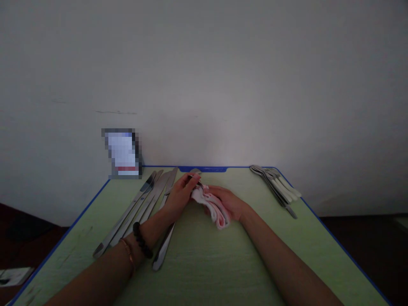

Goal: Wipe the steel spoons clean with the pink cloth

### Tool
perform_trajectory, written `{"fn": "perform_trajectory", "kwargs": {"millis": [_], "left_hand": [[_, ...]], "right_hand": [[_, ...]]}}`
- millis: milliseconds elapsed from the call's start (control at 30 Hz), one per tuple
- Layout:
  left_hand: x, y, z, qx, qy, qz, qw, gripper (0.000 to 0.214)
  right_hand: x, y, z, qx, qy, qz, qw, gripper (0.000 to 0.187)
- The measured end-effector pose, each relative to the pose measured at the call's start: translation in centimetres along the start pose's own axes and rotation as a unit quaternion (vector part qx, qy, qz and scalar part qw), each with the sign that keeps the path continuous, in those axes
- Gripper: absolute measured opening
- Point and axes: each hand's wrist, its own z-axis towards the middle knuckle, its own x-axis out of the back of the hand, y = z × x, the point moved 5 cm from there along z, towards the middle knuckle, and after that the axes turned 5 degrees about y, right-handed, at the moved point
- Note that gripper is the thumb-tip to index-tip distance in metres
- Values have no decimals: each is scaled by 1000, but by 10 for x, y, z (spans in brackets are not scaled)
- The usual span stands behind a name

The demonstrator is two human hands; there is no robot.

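Note:
My left hand (180, 194) is closed around the handle of a metal spoon (195, 172) whose bowl points toward the wall. My right hand (228, 202) grips a white and pink cloth (213, 207), bunched around the spoon's shaft next to my left fingers. Both hands rest low over the middle of a pale green table (204, 255) with a blue edge. My left wrist wears a dark bead bracelet and a thin bangle.
Several long metal knives (137, 210) lie in a row left of my hands, one partly under my left forearm. A bundle of cutlery with white handles (279, 187) lies at the table's far right corner. A pixelated upright card (123, 153) stands against the wall.

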Motion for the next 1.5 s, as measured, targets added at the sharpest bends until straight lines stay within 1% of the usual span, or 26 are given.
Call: {"fn": "perform_trajectory", "kwargs": {"millis": [167,267,367,500,633,767,900,1000,1200,1300,1500], "left_hand": [[0,-9,0,49,3,-50,998,27],[3,-12,4,58,22,-88,994,29],[5,-12,7,60,35,-119,991,28],[3,-11,6,67,25,-139,988,28],[-1,-12,4,72,5,-144,987,32],[-3,-15,2,85,-21,-121,989,39],[-3,-16,0,61,-39,-78,994,43],[-2,-16,0,51,-35,-40,997,44],[0,-17,2,44,-9,-1,999,42],[-2,-13,1,42,-34,25,998,42],[-3,0,-3,9,-40,103,994,42]], "right_hand": [[-1,-2,-1,18,9,-11,1000,21],[1,-1,0,13,16,-19,1000,23],[4,3,1,-4,11,-15,1000,21],[5,6,0,-33,-5,11,999,19],[2,3,-1,-25,-15,30,999,15],[0,1,-3,-23,-23,40,999,15],[2,1,-1,-12,-18,43,999,20],[3,1,0,-5,-7,40,999,21],[1,-2,0,13,13,13,1000,21],[0,-4,-2,15,18,13,1000,21],[0,-4,-2,14,27,17,999,20]]}}
